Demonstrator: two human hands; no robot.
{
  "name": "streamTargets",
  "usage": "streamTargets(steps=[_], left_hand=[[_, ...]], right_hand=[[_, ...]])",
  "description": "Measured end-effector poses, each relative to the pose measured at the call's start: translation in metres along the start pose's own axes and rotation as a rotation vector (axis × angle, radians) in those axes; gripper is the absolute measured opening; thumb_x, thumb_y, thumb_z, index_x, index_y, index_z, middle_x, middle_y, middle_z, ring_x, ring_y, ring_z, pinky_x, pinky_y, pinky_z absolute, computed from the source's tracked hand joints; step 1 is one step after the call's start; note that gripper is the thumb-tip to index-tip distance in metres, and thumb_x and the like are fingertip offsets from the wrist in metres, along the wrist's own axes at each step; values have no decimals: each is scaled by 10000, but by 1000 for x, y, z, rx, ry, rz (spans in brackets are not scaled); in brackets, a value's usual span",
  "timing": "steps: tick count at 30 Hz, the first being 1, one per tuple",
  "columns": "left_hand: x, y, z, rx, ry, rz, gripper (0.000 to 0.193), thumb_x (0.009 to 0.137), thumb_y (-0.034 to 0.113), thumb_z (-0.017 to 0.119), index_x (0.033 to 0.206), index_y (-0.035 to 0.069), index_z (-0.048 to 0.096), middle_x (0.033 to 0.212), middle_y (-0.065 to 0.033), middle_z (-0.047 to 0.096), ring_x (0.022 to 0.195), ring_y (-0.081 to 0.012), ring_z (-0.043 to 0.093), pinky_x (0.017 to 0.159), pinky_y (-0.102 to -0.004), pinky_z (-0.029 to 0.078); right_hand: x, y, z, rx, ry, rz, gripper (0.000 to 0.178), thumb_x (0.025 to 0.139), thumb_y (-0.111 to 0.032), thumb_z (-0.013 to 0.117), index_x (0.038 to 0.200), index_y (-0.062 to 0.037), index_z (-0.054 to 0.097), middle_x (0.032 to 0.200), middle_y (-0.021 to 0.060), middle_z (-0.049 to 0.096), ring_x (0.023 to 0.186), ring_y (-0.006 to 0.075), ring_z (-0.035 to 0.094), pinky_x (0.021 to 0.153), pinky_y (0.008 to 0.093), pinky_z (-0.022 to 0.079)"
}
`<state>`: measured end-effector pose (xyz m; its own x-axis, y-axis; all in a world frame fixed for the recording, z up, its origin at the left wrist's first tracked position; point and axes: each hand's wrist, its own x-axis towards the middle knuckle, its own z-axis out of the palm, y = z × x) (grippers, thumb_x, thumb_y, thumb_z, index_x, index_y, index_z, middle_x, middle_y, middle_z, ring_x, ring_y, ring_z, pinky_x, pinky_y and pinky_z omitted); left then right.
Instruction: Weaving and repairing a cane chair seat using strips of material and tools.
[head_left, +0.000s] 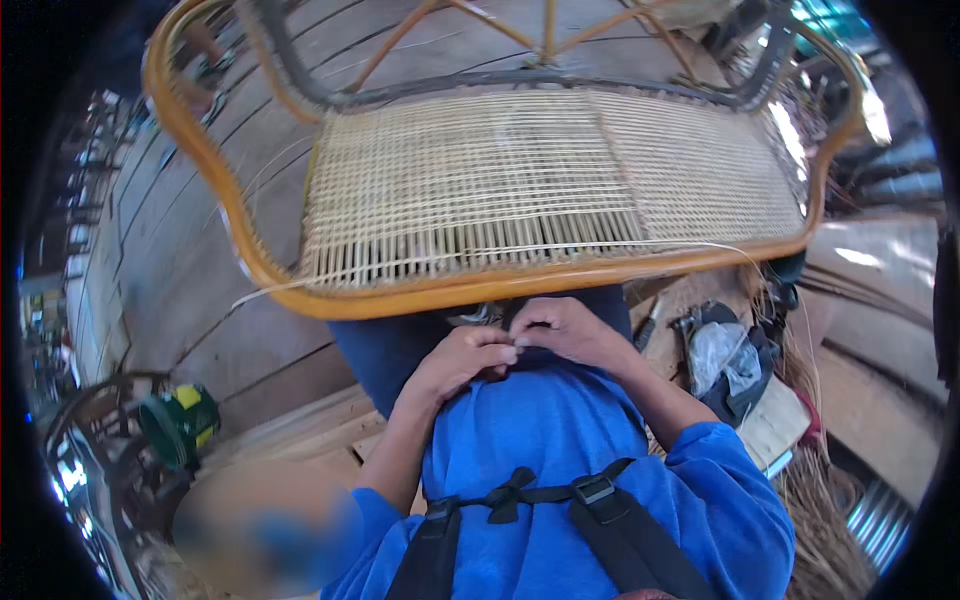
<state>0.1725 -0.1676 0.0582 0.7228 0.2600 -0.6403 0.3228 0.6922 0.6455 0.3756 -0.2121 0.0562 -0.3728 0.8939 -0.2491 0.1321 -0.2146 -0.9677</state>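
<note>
Evidently, above the plank floor (190, 260), a curved rattan frame (560, 274) is positioned over the knees. Inside it a woven cane panel (460, 170) is stretched, loosely filled along its near edge. Below that edge's middle, the left hand (462, 358) and right hand (572, 331) are held together, fingertips narrowly pinched; whether anything is gripped cannot be told. Along the near edge a pale strand (262, 293) is laid.

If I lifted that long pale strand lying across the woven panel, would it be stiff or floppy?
The strand probably bends easily, since its right end curves smoothly over the frame. It also looks light, being so thin.
</note>
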Motion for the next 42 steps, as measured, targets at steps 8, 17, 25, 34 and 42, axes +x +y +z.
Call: streamTargets(steps=[8,17,25,34,42], left_hand=[[-1,-7,1,128,262,295,227,886,220,593,908,-4,622,750,-9,562,673,-67,501,629,-212,428],[-20,-7,-9,266,428,266,216,891,205,583,907,-8,615,721,-2,552,660,-67,491,613,-224,416],[-59,8,-35,256,668,455,215,891,205,566,914,-2,621,747,-62,590,688,-147,548,619,-275,441],[-86,40,-125,1618,1495,250,432,846,422,537,1152,121,588,1352,-143,382,1274,-422,273,965,-601,260],[-76,41,-137,1696,1422,171,447,862,487,477,1140,161,604,1383,-154,352,1277,-427,267,978,-606,235]], right_hand=[[9,-12,6,306,133,81,87,857,-78,558,867,-7,608,755,10,578,721,78,530,665,232,449],[30,-4,10,-205,-29,-108,150,833,-105,607,958,-28,639,873,87,638,831,188,621,740,304,486],[97,-46,30,-222,0,-78,88,824,-58,613,892,-9,638,804,58,636,741,129,599,671,259,479],[240,-67,83,-184,254,-150,131,853,-139,588,907,-30,636,743,101,623,618,149,611,593,287,486],[273,-41,103,-343,334,-416,121,833,-84,570,921,-21,624,863,154,630,810,320,611,717,365,499]])
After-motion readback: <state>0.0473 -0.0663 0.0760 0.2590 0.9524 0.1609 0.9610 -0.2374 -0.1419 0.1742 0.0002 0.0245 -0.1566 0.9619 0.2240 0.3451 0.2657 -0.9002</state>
